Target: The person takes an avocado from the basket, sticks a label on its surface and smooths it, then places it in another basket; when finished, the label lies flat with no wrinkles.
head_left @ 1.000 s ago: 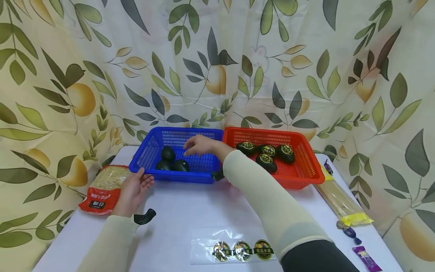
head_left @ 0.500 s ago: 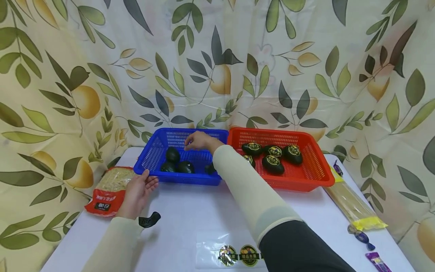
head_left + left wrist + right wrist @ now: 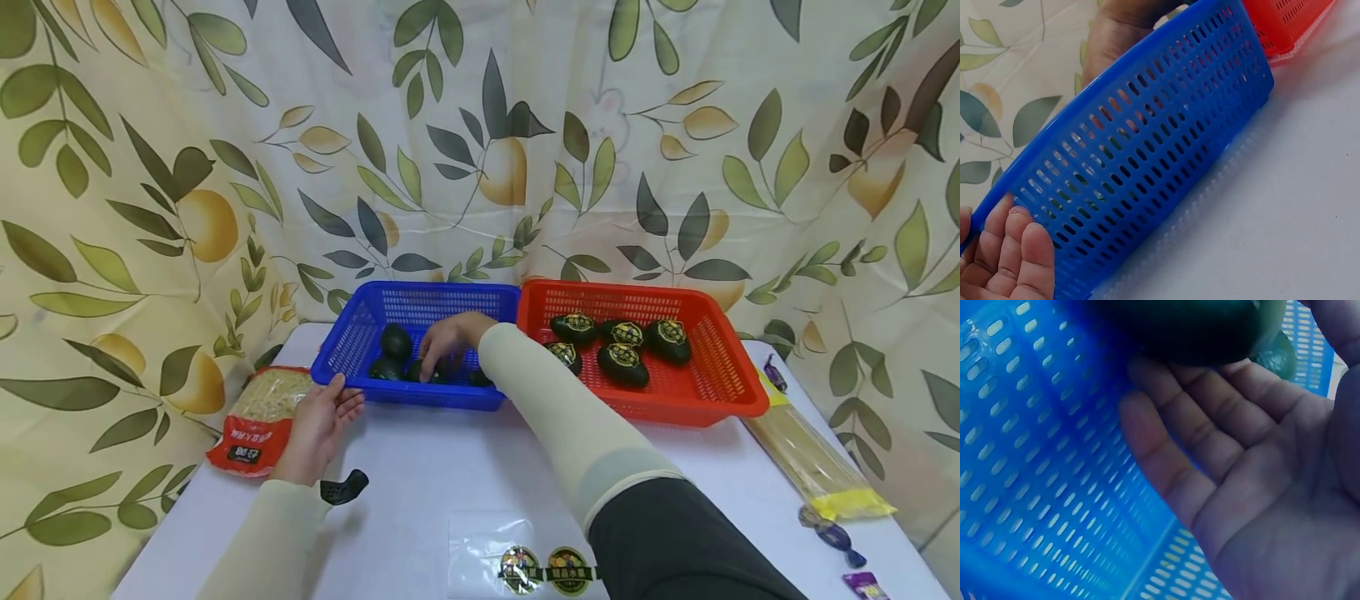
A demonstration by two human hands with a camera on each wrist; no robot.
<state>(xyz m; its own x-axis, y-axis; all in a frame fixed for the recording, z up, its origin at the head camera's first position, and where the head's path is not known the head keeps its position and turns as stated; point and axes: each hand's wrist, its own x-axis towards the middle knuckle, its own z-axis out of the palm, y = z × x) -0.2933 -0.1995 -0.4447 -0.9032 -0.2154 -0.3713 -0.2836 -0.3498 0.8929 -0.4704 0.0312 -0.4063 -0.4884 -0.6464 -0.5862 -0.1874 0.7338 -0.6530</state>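
Note:
In the head view, my left hand (image 3: pixel 322 421) grips the near-left rim of the blue basket (image 3: pixel 427 396), thumb over the edge and fingers along the outer wall. My right hand (image 3: pixel 447 340) reaches down into that basket, its fingers and thumb about a dark green avocado (image 3: pixel 414 372). From the right wrist, this avocado (image 3: pixel 1191 331) appears against the fingertips, its upper part cut off by the frame. Two more avocados lie at its left, one behind (image 3: pixel 396 342) and one nearer (image 3: pixel 385 368). None of these shows a gold label.
A red basket (image 3: pixel 693 400) beside the blue one holds several avocados with gold-and-black labels. A clear sheet of round stickers (image 3: pixel 487 554) lies in front. At left is a red-and-clear food bag (image 3: pixel 258 417); at right, a long yellow-ended packet (image 3: pixel 817 450) and small wrapped items.
My right hand has lowered from above the blue basket onto an avocado in it. My left hand stays at the rim. The whole head view has shifted, so things appear farther right.

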